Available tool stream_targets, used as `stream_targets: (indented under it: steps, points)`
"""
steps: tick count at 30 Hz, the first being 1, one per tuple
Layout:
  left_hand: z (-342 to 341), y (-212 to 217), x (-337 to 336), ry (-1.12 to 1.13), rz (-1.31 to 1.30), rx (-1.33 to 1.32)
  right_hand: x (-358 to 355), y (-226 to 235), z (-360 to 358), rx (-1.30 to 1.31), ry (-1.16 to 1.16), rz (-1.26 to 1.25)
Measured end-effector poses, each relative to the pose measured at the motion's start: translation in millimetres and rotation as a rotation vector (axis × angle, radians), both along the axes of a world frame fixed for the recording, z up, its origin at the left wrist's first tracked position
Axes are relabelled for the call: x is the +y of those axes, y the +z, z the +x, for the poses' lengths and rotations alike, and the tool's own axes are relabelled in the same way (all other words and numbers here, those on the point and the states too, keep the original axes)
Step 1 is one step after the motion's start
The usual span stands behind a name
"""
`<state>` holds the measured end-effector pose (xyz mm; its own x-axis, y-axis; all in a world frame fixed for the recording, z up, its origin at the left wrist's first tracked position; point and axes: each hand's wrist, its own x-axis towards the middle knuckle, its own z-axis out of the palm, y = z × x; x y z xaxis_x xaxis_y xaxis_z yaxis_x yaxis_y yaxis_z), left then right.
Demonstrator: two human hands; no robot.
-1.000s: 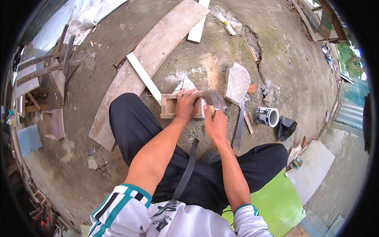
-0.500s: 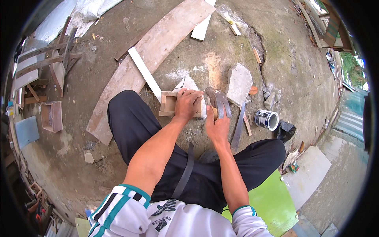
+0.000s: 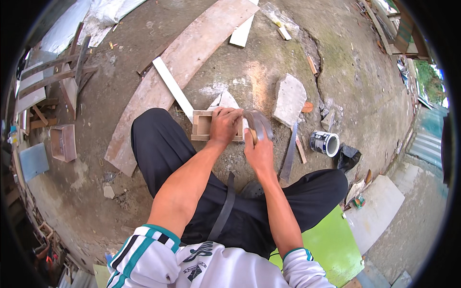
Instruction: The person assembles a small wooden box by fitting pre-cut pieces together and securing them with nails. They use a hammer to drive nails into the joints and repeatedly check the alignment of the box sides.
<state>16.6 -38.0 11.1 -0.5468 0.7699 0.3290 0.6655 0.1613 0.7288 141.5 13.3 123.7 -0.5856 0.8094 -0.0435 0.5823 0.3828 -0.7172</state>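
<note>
A small open wooden box frame (image 3: pixel 201 126) lies on the concrete ground in front of my knees. My left hand (image 3: pixel 224 126) presses down on its right side, fingers curled over the top edge. Just to the right, my right hand (image 3: pixel 259 153) grips the wooden handle of a tool whose grey curved metal blade (image 3: pixel 260 124) rests against the box's right end. Part of the box is hidden under my left hand. A white pointed scrap (image 3: pixel 225 102) lies just behind the box.
A long weathered plank (image 3: pixel 182 62) and a white slat (image 3: pixel 173 89) lie behind the box. A flat stone slab (image 3: pixel 289 98), metal strip (image 3: pixel 289 153), tin can (image 3: pixel 324 143) and black bag (image 3: pixel 348 156) sit right. Another wooden box (image 3: pixel 62 142) stands left; a green board (image 3: pixel 331 240) lies lower right.
Both hands stay at the box with the tool against its right end. Only the view has shifted slightly.
</note>
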Motion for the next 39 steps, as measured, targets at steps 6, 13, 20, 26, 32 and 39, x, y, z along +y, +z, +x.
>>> stream_targets:
  steps: [6, 13, 20, 26, 32, 39]
  points:
    - [-1, -2, -2, 0.006, -0.002, 0.007, -1, 23, -8, 0.159, -0.052, 0.005]
    - [0, -3, -2, -0.004, -0.005, 0.005, 5, 15, -9, -0.211, -0.085, -0.305]
    - [2, 2, -1, 0.004, -0.001, 0.023, -1, -8, 0, 0.070, 0.019, 0.046]
    - [3, -2, -1, -0.015, 0.001, -0.007, 9, 2, 7, -0.129, -0.179, -0.290]
    - [-3, 8, -4, -0.121, -0.253, -0.075, 7, -10, 30, -0.002, -0.218, -0.180]
    - [2, 27, -11, -0.106, -0.499, 0.243, 2, -6, 30, -0.059, -0.135, -0.179]
